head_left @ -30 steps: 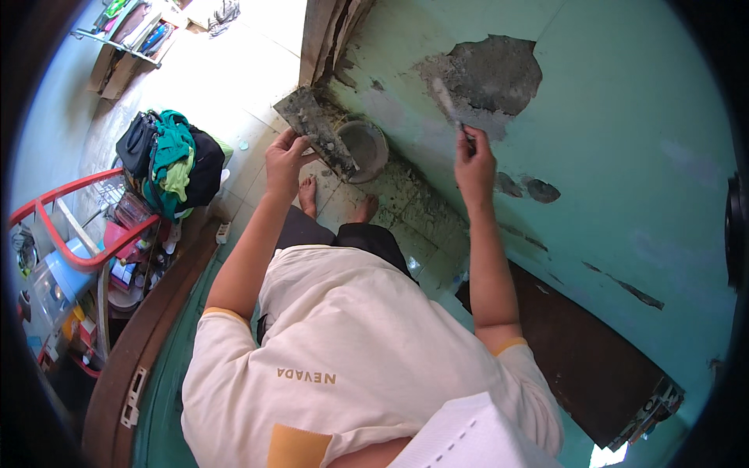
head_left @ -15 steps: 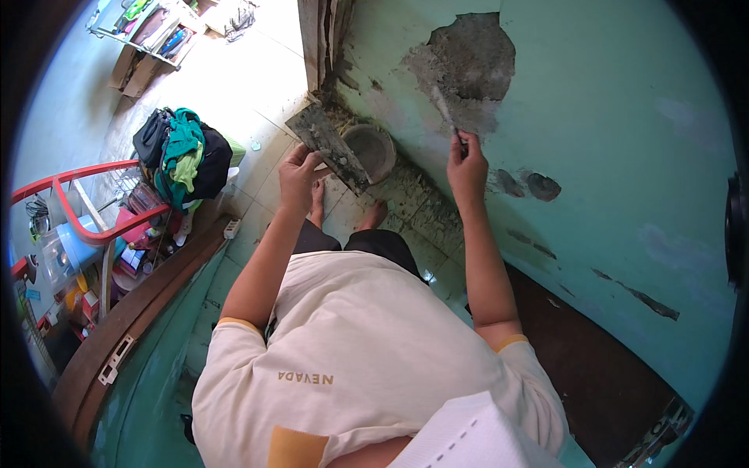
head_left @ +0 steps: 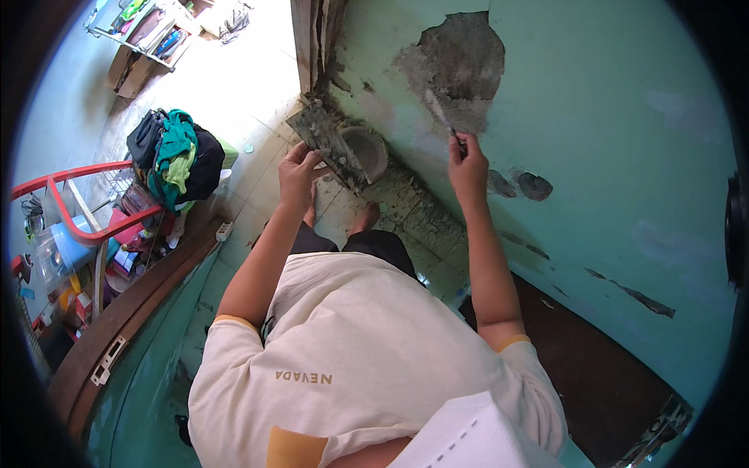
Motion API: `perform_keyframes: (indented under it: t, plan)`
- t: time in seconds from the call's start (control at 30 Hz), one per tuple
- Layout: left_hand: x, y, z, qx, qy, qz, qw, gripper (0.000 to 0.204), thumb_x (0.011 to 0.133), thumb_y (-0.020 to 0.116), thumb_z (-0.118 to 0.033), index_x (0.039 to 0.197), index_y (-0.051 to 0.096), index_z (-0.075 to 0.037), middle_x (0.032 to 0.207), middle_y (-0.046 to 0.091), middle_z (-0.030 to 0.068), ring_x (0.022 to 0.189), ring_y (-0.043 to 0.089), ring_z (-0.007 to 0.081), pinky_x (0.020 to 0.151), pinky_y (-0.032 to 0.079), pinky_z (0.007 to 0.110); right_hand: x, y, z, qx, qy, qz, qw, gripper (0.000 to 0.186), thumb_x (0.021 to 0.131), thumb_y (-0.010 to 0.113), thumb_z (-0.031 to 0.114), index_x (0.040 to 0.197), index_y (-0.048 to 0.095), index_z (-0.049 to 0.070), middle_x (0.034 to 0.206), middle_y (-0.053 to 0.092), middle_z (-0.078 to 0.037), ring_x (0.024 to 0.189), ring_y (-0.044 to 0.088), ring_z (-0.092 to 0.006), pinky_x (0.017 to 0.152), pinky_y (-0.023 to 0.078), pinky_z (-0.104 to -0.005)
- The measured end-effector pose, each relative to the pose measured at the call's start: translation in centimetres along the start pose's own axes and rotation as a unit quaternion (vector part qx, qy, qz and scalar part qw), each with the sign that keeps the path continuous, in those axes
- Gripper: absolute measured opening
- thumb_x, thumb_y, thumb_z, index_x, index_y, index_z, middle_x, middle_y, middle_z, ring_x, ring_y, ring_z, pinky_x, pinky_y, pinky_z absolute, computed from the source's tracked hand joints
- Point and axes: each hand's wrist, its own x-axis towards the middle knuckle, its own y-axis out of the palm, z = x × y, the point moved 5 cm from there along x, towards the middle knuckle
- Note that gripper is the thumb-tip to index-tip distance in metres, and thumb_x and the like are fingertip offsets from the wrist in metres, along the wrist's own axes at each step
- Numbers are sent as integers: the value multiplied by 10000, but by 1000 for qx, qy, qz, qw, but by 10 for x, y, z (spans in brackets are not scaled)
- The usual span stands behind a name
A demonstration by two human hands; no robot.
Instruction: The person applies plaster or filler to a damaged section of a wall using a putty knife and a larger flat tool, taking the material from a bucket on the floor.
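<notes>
Wrapped round the handle of a small trowel [head_left: 439, 111], my right hand [head_left: 468, 165] is up against the green wall [head_left: 593, 132]. The trowel's pale blade lies over the lower left part of a rough grey mortar patch [head_left: 460, 62]. My left hand [head_left: 296, 175] grips the near edge of a long flat board [head_left: 331, 144] smeared with grey mortar. Below the board, partly hidden by it, a round tub [head_left: 365, 154] stands on the floor by the wall's foot.
Smaller chipped spots [head_left: 535, 186] mark the wall to the right. Crumbs of debris [head_left: 413, 199] lie along its base. A worn wooden door frame [head_left: 312, 47] rises beyond the tub. At the left are heaped clothes [head_left: 175, 152], a red-railed rack [head_left: 86, 226] and an open door [head_left: 133, 320].
The view has shifted slightly, so the wall and patch sit a little further left. The trowel stays on the patch, and the board remains over the tub.
</notes>
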Motion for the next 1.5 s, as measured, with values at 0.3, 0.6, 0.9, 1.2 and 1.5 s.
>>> perform_keyframes:
  t: [0.3, 0.6, 0.9, 1.2, 1.5]
  plan:
    - [9, 2, 3, 15, -6, 11, 1000, 280, 921, 605, -72, 1173, 602, 49, 1015, 655, 79, 872, 656, 149, 704, 604, 294, 14, -18, -8, 12, -20, -28, 999, 232, 967, 608, 264, 1060, 625, 53, 812, 686, -167, 731, 683, -327, 633, 518, -410]
    - [17, 15, 13, 21, -16, 34, 999, 283, 927, 587, -83, 1185, 606, 33, 1021, 652, 73, 906, 656, 152, 735, 596, 306, 5, -45, -26, -29, -13, -11, 999, 223, 970, 609, 256, 1061, 630, 54, 745, 664, -130, 644, 648, -238, 613, 501, -365]
    - [25, 15, 20, 4, -38, 51, 998, 372, 945, 562, -99, 1300, 537, 9, 1060, 635, 86, 930, 643, 176, 767, 578, 339, -39, -101, -21, 170, 152, 45, 973, 204, 991, 604, 259, 1086, 646, 83, 743, 581, 16, 584, 464, -51, 492, 355, -222]
    - [19, 43, 12, -5, -110, 103, 989, 272, 960, 534, -107, 1231, 514, -85, 1001, 589, 3, 878, 610, 114, 746, 554, 293, -77, -80, 35, 242, 215, 96, 941, 216, 985, 605, 216, 1128, 619, 55, 749, 597, -1, 570, 460, -50, 493, 354, -219]
    - [42, 28, 4, -40, -68, 136, 988, 240, 968, 508, -81, 1208, 511, -77, 1022, 595, 19, 891, 635, 137, 749, 577, 323, -109, -50, 46, 354, 257, 147, 887, 202, 1001, 555, 252, 1087, 605, 76, 792, 663, -30, 557, 489, -53, 495, 357, -204]
